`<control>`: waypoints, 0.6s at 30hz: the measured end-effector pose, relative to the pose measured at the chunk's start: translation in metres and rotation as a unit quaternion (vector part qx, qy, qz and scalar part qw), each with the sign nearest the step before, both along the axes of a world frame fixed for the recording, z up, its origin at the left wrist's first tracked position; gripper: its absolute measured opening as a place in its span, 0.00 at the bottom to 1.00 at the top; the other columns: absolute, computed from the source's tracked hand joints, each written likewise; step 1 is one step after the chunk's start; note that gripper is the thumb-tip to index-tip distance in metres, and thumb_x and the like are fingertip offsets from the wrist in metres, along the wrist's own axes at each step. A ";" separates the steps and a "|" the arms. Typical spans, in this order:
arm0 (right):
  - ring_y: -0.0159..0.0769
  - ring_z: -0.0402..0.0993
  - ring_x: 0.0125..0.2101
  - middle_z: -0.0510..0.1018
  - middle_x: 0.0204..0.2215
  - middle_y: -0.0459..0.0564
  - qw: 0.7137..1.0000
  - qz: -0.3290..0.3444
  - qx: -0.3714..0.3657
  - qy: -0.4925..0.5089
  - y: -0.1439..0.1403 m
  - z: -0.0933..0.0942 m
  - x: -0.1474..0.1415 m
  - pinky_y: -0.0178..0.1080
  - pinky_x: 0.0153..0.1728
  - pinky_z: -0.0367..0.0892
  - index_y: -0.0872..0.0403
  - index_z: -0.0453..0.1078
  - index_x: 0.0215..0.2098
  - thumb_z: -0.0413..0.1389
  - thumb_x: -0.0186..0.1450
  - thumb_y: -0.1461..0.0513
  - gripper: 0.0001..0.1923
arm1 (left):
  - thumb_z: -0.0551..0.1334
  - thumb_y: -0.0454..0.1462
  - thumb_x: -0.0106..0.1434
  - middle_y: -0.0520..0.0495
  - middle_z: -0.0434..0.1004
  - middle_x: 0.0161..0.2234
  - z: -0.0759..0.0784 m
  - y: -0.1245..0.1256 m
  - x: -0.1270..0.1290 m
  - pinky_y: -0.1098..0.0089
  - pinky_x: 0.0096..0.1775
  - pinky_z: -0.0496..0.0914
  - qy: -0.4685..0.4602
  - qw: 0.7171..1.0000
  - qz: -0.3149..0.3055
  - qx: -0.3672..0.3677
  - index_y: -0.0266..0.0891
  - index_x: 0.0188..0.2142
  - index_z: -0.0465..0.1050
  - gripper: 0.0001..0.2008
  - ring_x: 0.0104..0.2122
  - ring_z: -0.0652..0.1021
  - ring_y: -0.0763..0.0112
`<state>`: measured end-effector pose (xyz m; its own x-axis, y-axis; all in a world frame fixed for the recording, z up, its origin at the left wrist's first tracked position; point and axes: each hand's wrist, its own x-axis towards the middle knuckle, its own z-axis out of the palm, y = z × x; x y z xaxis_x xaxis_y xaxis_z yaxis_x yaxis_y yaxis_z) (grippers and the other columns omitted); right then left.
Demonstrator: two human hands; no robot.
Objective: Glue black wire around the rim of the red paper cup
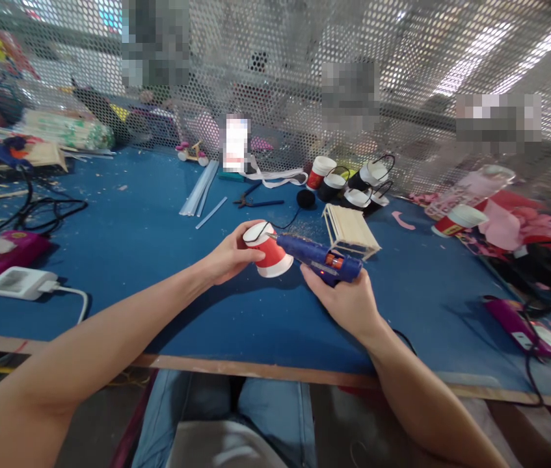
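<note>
Blue tabletop [158,188] is bearing black-corded paper cups [330,190], seemingly finished; a person's right hand [353,302] is gripping a blue plastic glue gun [310,254], the left hand [234,254] holding a red-and-white paper cup [271,257] near the nozzle [274,235], thin black cord [287,227] seemingly uncut.

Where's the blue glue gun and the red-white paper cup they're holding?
Blue plastic glue gun [313,251]: head view, on its body.
Held red-white paper cup [274,254]: head view, on its red band.

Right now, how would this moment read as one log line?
left hand: holds red-and-white cup | right hand: grips blue glue gun | nozzle: by cup, contact unclear | beyond: pliers
</note>
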<state>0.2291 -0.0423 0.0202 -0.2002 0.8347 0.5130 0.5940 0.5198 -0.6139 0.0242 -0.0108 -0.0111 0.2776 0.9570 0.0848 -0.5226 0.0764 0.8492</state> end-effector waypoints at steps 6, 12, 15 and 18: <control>0.33 0.72 0.21 0.74 0.19 0.43 1.000 -0.003 -0.007 -0.013 0.001 0.001 0.000 0.33 0.23 0.68 0.54 0.69 0.24 0.58 0.56 0.59 0.07 | 0.67 0.27 0.43 0.46 0.71 0.44 0.000 0.000 0.000 0.62 0.50 0.61 -0.004 1.000 0.001 -0.004 0.41 0.46 0.66 0.30 0.43 0.72 0.67; 0.34 0.73 0.21 0.75 0.19 0.44 1.000 -0.016 0.004 -0.008 0.004 0.004 0.001 0.35 0.24 0.69 0.54 0.69 0.22 0.58 0.55 0.59 0.07 | 0.68 0.28 0.43 0.47 0.71 0.45 -0.002 0.001 0.000 0.61 0.51 0.60 0.002 1.000 -0.006 0.004 0.42 0.47 0.66 0.30 0.44 0.72 0.66; 0.34 0.73 0.22 0.76 0.21 0.44 1.000 0.000 -0.009 -0.005 0.002 0.004 0.000 0.35 0.25 0.70 0.54 0.69 0.24 0.58 0.56 0.59 0.06 | 0.68 0.28 0.43 0.46 0.71 0.46 -0.003 0.001 -0.001 0.61 0.52 0.60 -0.002 1.000 -0.008 0.007 0.42 0.47 0.66 0.30 0.45 0.72 0.66; 0.34 0.73 0.21 0.76 0.20 0.44 1.000 -0.011 -0.018 -0.010 0.004 0.002 0.002 0.35 0.24 0.69 0.54 0.70 0.24 0.58 0.56 0.58 0.07 | 0.68 0.28 0.43 0.46 0.71 0.46 -0.003 0.001 -0.001 0.61 0.52 0.60 0.005 1.000 -0.010 0.011 0.42 0.47 0.66 0.30 0.45 0.72 0.66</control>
<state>0.2312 -0.0388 0.0227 -0.1919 0.8567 0.4787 0.6168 0.4847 -0.6202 0.0232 -0.0099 -0.0137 0.2967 0.9495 0.1019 -0.5127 0.0684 0.8559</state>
